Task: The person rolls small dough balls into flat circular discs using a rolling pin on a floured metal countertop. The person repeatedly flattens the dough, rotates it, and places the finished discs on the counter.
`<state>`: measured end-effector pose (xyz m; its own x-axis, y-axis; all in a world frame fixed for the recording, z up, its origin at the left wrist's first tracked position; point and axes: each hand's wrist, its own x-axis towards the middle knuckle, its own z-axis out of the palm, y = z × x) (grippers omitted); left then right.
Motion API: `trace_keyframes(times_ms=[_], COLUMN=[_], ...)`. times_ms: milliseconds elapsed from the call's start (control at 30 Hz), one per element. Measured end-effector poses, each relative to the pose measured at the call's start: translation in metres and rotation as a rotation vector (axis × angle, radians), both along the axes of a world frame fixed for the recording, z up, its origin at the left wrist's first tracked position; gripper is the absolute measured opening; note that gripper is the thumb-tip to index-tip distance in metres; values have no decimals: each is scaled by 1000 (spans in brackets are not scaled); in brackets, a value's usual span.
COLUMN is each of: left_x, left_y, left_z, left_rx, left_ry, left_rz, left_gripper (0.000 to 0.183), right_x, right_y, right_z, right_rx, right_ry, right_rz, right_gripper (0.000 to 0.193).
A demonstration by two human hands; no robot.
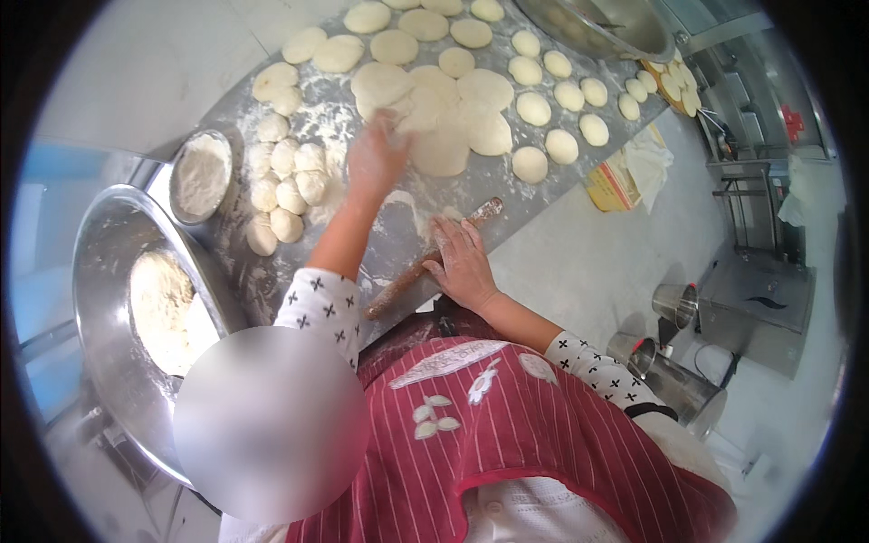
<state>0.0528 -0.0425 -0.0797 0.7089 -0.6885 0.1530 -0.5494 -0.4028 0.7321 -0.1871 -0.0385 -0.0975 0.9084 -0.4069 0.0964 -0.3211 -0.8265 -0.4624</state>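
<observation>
My left hand (376, 158) reaches over the left edge of a cluster of thin, overlapping dough rounds (442, 154). Motion smears its fingers, so I cannot tell if it holds anything. My right hand (463, 262) lies across a wooden rolling pin (394, 291) near the table's front edge, its palm over the pin and its fingers reaching past it. Flour coats the pin, which slants from lower left to upper right. Left of my left hand sits a group of small dough balls (290, 196), several touching each other.
Flattened dough pieces (533, 109) spread over the right of the grey table (398, 231), with larger rounds (396, 47) behind. A flour bowl (201, 176) and a big steel basin (113, 271) with dough stand left. Another steel bowl (625, 36) sits far right; a yellow box (614, 184) is beside the table.
</observation>
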Motion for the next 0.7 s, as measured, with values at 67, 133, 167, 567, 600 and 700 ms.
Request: trace_keyframes(times_ms=[67,133,167,567,600,700], left_x=[49,82,107,82,59,5], left_y=[9,17,28,29,41,71], left_z=[-2,19,16,0,8,-2], left_rx=[184,584,605,303,256,386], left_ry=[-362,-316,-335,-36,195,585], left_rz=[192,381,408,165,148,123], left_gripper=[48,58,58,46,46,50], right_x=[8,6,9,15,15,16], right_y=[-7,-10,-9,-17,-16,-23], right_z=[0,-1,-1,-5,-3,2], right_rx=[-24,-33,-23,-44,-39,-27], right_ry=[-14,10,-24,-52,-58,-75], right_rz=[21,11,11,61,74,92], right_gripper=[63,61,58,52,52,53])
